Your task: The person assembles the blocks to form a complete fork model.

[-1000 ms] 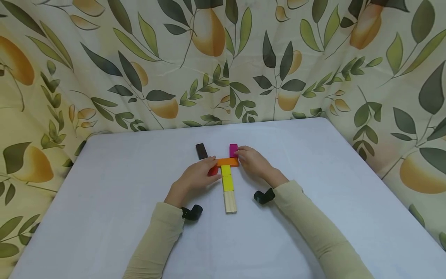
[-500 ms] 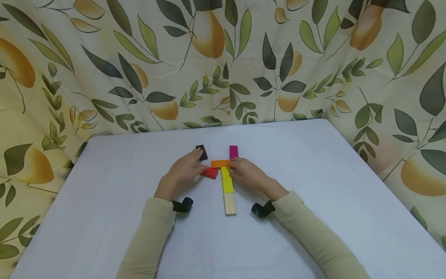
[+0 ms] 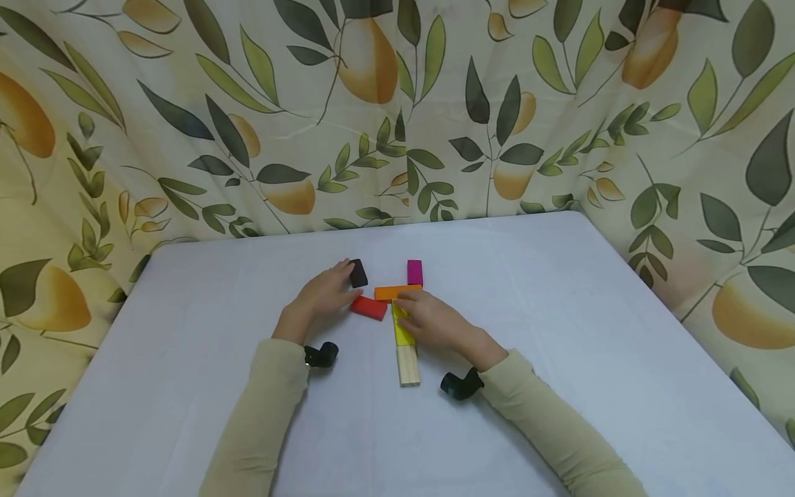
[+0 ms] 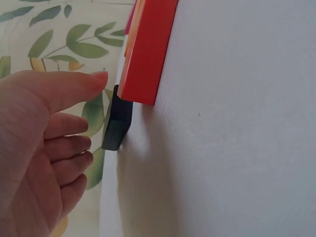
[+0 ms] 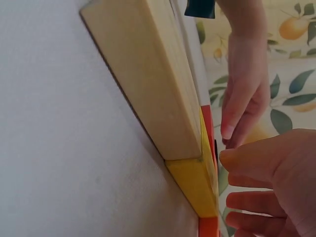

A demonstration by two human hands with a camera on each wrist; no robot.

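Observation:
My left hand (image 3: 319, 293) is beside the dark block (image 3: 358, 273), with its fingertips at the block's left side and its thumb near the red block (image 3: 369, 308). In the left wrist view that hand (image 4: 44, 143) holds nothing; its thumb is straight and its fingers loosely bent. My right hand (image 3: 435, 319) hovers over the yellow blocks (image 3: 400, 333) with relaxed fingers, near the orange block (image 3: 386, 293), and partly hides both. Above the orange block's right end stands a magenta block (image 3: 415, 272). A plain wooden block (image 3: 408, 364) continues the yellow column toward me.
All the blocks lie on a white-covered table (image 3: 155, 386). Behind and beside it hangs a leaf-and-fruit patterned cloth (image 3: 373, 138). Black wrist cameras are strapped to both wrists, the right one (image 3: 461, 385) close to the wooden block.
My left hand has moved left from the red and orange blocks to the dark block. My right hand has left the magenta block and come down and left over the yellow blocks.

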